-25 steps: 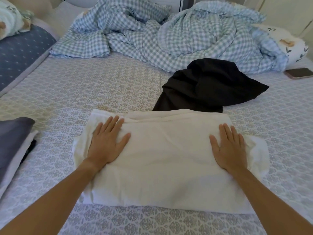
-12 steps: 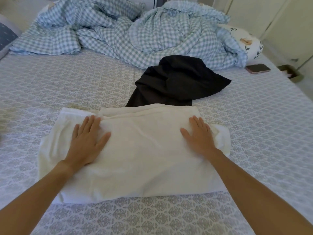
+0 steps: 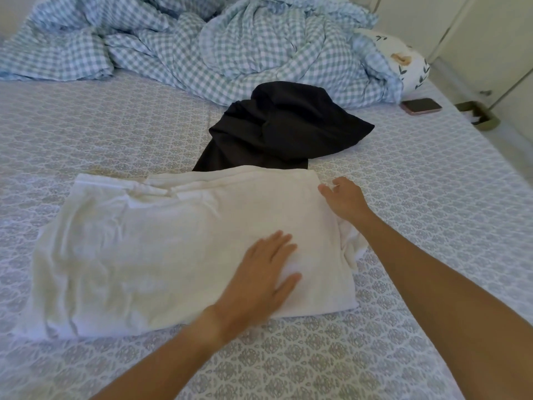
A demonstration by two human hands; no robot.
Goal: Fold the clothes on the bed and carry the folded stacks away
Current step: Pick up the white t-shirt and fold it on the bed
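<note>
The white cloth [image 3: 173,243] lies folded on the bed [image 3: 403,197], just in front of the black clothes [image 3: 282,128]. The left hand [image 3: 259,278] lies flat on the cloth's right part, fingers straight. The right hand [image 3: 344,197] curls its fingers at the cloth's far right corner, and I cannot tell if it grips.

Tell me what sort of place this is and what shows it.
Most likely a home bedroom. A bed with a patterned sheet fills the view, a rumpled checked duvet and a pillow lie at its far end, and a phone rests beside them.
</note>
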